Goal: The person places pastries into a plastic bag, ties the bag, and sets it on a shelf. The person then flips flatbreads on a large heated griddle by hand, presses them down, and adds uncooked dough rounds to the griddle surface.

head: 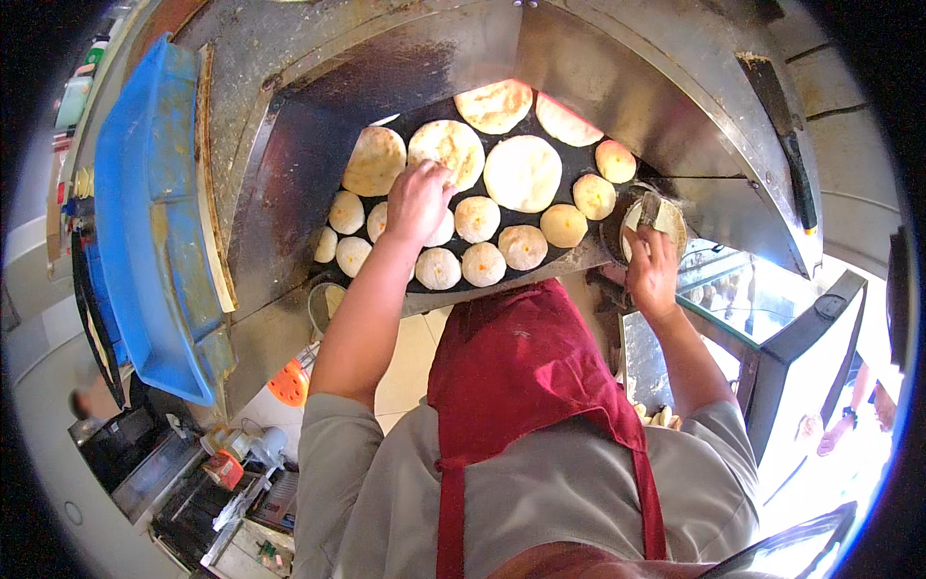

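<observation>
A dark round griddle (506, 215) in front of me bears several large flatbreads at the back and several small round breads nearer the front. My left hand (419, 199) is at the near edge of a browned large flatbread (446, 141); its fingertips touch or hover just over it, which I cannot tell. A paler large flatbread (522, 174) lies to its right. At the griddle's right side, my right hand (652, 264) grips a brush or scraper-like tool (650, 208) over a round container (674, 217). Small browned breads (564, 226) lie between the hands.
Metal walls (615, 94) enclose the griddle's far side. A blue plastic tub (145, 217) stands at left. A long-handled blade (785, 137) lies on the right ledge. A glass case (752, 289) stands at lower right, with another person's hand (835, 436) beyond it. An orange perforated stool (289, 383) is at lower left.
</observation>
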### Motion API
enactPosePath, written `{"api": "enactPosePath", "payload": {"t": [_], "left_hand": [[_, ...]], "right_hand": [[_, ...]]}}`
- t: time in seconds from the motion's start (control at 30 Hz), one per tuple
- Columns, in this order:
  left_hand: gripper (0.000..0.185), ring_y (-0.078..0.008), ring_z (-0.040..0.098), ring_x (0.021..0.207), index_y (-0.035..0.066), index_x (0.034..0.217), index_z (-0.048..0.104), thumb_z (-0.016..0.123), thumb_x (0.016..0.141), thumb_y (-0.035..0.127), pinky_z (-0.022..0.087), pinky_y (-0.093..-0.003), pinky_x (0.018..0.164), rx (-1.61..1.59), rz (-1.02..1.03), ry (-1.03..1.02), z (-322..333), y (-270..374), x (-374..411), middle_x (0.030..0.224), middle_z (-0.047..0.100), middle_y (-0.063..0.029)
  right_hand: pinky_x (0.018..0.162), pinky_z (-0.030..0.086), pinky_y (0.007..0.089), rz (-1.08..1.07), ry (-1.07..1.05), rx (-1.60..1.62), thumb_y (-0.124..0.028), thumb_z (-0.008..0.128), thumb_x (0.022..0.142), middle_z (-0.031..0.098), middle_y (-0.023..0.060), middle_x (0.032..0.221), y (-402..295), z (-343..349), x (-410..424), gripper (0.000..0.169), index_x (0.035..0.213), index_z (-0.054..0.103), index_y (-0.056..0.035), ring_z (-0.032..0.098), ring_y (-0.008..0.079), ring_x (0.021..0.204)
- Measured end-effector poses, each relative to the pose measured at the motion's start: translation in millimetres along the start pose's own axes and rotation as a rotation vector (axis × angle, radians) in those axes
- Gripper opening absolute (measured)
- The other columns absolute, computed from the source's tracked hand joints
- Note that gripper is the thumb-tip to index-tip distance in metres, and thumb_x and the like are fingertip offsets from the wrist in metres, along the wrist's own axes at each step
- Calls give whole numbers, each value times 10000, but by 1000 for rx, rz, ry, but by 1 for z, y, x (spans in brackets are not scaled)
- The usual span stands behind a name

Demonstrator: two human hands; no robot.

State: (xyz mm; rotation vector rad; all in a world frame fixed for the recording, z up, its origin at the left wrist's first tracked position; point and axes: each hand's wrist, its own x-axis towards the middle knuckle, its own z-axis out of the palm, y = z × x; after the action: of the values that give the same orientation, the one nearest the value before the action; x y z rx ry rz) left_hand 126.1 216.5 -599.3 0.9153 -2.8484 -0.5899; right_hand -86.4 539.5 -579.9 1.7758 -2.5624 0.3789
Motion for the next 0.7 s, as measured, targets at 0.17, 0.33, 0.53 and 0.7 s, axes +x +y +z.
{"api": "enactPosePath", "payload": {"t": [0.17, 0.33, 0.53, 0.7], "left_hand": [[168, -316, 607, 943, 68, 977, 684, 692, 833, 152, 490, -420, 836, -256, 50, 101, -25, 12, -49, 989, 663, -113], [189, -317, 604, 944, 68, 1000, 683, 693, 853, 187, 481, -422, 832, -364, -75, 54, -30, -6, -153, 980, 662, -112], [219, -252, 626, 816, 70, 1048, 687, 705, 857, 177, 502, -365, 730, -516, -447, 56, -40, -28, -286, 937, 668, -106], [207, -215, 624, 771, 67, 1044, 688, 706, 860, 160, 500, -330, 686, -619, -473, 115, -49, -41, -341, 915, 667, -92]], "right_hand": [[912, 466, 425, -193, 43, 123, -53, 593, 788, 608, 136, 1187, -68, 35, 101, 384, 1167, 614, 7, 571, 310, 1071], [1106, 331, 491, -204, -74, -197, -287, 516, 956, 432, 107, 1475, -85, 89, 186, 500, 1394, 469, -51, 434, 314, 1320], [931, 461, 423, -337, 0, -106, -180, 604, 893, 566, 148, 1192, -164, 97, 193, 369, 1241, 602, -59, 539, 310, 1092], [976, 432, 454, -457, -311, -194, -291, 548, 928, 535, 142, 1325, -236, 110, 202, 320, 1175, 660, -120, 516, 310, 1206]]}}
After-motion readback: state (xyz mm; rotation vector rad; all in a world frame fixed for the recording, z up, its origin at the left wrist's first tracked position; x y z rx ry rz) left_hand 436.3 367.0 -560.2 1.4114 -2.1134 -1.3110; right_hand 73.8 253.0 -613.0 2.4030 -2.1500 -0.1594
